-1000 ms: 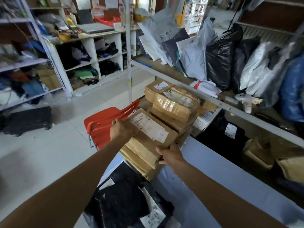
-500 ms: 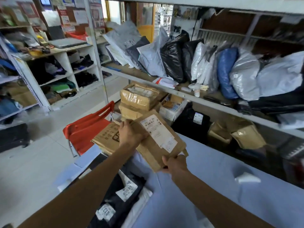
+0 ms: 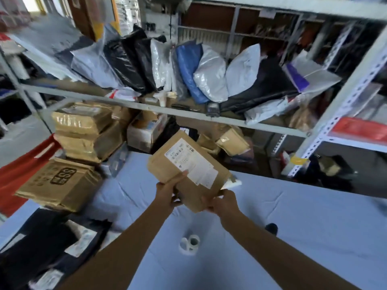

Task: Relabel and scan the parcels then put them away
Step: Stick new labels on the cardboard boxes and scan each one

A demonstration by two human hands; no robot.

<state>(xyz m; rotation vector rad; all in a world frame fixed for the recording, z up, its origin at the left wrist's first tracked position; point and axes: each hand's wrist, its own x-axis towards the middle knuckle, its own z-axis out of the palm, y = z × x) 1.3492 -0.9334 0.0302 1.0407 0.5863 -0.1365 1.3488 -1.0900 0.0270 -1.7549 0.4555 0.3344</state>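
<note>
Brown parcel is up in the air over the blue-covered counter, label side up. The left hand holds its near left edge with the thumb on top, and the right hand has its fingers clamped on the near corner. A white label roll sits on the counter right below the arms. Cardboard boxes and black bags crowd the left end, next to a red chair. The shelf behind is crammed with poly mailers.
</note>
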